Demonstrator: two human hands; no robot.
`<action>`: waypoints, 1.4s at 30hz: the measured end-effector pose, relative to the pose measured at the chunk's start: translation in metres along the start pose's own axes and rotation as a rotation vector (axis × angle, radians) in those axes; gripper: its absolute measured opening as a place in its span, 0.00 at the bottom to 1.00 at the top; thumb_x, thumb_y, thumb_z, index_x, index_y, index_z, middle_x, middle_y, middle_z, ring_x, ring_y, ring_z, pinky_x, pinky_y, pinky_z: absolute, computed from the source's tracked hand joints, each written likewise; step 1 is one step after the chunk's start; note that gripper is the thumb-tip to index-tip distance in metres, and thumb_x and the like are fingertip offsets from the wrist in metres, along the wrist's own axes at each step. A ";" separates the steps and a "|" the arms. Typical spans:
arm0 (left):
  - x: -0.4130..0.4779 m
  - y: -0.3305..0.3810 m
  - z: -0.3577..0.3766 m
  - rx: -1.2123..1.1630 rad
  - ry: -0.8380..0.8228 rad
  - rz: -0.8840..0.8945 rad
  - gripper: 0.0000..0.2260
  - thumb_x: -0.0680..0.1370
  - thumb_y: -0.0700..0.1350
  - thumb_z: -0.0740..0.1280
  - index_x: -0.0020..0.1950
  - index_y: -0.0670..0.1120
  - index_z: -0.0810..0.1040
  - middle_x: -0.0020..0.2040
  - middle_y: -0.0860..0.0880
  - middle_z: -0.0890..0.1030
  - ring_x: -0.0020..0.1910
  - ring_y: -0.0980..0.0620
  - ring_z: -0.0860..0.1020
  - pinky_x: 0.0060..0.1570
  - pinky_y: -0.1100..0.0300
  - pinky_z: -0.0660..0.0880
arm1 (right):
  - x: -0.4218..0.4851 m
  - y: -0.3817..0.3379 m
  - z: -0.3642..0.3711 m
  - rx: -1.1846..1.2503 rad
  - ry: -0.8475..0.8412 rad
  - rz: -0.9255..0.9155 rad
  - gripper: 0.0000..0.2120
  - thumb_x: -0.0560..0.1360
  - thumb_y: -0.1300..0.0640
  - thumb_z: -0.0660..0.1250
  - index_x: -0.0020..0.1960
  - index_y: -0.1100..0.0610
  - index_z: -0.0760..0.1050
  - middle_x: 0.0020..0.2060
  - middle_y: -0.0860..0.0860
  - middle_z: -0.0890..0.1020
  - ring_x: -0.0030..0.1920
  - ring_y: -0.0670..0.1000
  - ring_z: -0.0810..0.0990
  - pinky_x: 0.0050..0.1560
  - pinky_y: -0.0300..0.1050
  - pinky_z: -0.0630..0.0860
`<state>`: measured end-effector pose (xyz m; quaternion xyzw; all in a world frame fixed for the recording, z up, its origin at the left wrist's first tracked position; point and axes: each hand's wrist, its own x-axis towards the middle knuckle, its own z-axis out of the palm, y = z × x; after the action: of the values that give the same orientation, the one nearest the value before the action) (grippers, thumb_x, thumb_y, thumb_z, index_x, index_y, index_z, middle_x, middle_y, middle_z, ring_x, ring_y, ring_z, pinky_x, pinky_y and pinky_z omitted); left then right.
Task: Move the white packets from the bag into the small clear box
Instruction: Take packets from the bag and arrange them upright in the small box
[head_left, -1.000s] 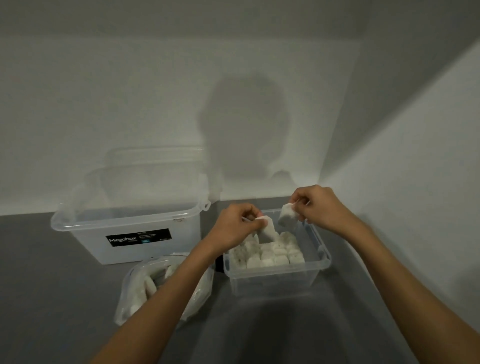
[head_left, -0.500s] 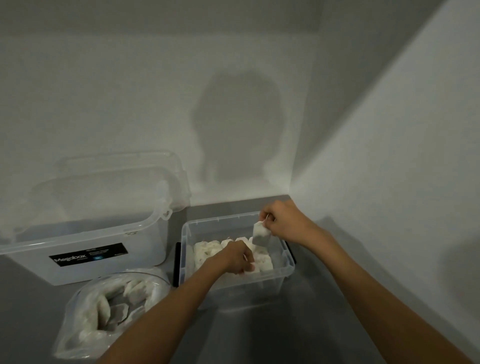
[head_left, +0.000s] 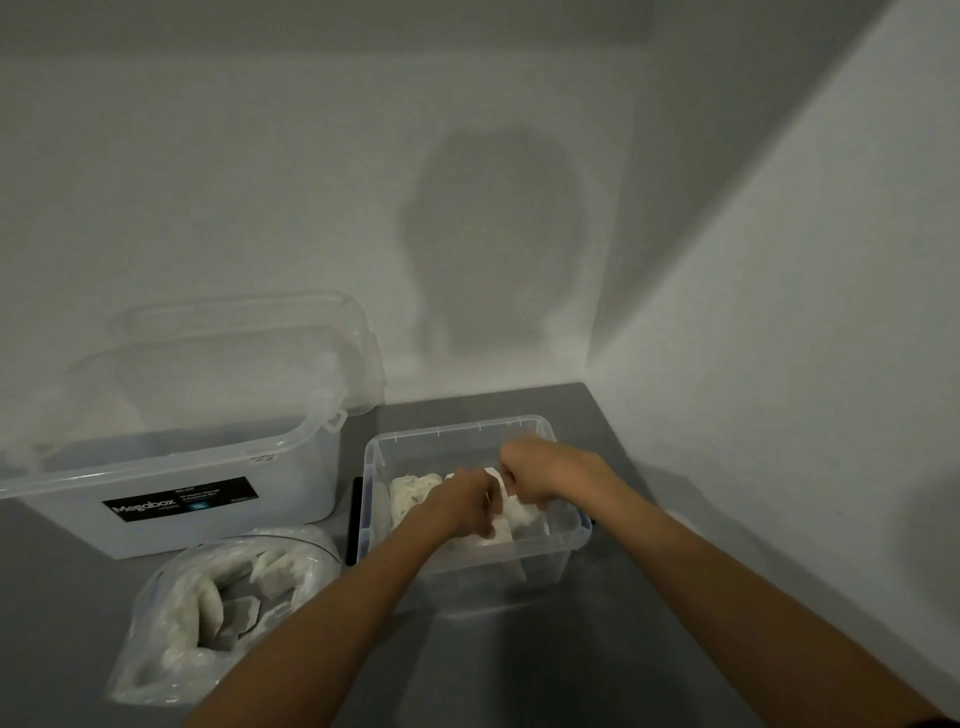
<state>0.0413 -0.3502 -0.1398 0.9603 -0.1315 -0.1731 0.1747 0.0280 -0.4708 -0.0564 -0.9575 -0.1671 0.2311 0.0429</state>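
The small clear box (head_left: 470, 569) stands on the grey surface near the wall corner, holding several white packets (head_left: 415, 488). Both my hands are down inside it. My right hand (head_left: 535, 470) has its fingers curled and pinches a white packet (head_left: 524, 514) that hangs below it, low among the others. My left hand (head_left: 462, 501) reaches in from the near left, fingers pointing down onto the packets; its back hides whether it holds one. The clear plastic bag (head_left: 156, 639) lies open at the front left with more white packets (head_left: 275, 566) inside.
A large clear storage box (head_left: 218, 467) with a black label stands left of the small box, its lid (head_left: 249, 332) leaning on the wall behind. White walls close in at the back and right. Bare grey surface (head_left: 519, 665) lies in front of the small box.
Both hands came down from above the rim into the small box, the right one lowering its packet among the others. My view shifted right and down.
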 end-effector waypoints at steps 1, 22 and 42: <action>-0.001 -0.002 -0.004 -0.011 0.007 0.008 0.13 0.69 0.41 0.76 0.51 0.45 0.80 0.51 0.47 0.82 0.50 0.47 0.81 0.54 0.53 0.78 | 0.002 -0.003 0.002 -0.025 -0.032 0.012 0.09 0.74 0.72 0.62 0.50 0.63 0.76 0.47 0.59 0.79 0.42 0.55 0.78 0.36 0.42 0.73; -0.048 -0.027 -0.056 -0.285 0.229 0.114 0.05 0.74 0.39 0.71 0.49 0.44 0.80 0.45 0.48 0.83 0.43 0.56 0.81 0.47 0.66 0.77 | 0.020 -0.012 0.030 -0.114 -0.003 0.123 0.15 0.76 0.71 0.62 0.62 0.67 0.72 0.62 0.60 0.76 0.59 0.58 0.78 0.56 0.48 0.75; -0.160 -0.111 -0.133 -0.353 0.389 0.113 0.05 0.75 0.42 0.70 0.49 0.48 0.82 0.42 0.52 0.82 0.40 0.59 0.79 0.44 0.67 0.75 | -0.025 -0.145 -0.053 0.192 0.442 -0.156 0.07 0.75 0.55 0.68 0.47 0.59 0.81 0.42 0.53 0.81 0.37 0.51 0.80 0.45 0.48 0.80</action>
<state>-0.0317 -0.1609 -0.0191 0.9214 -0.1167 0.0045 0.3707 -0.0118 -0.3435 0.0245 -0.9605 -0.2043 0.0270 0.1871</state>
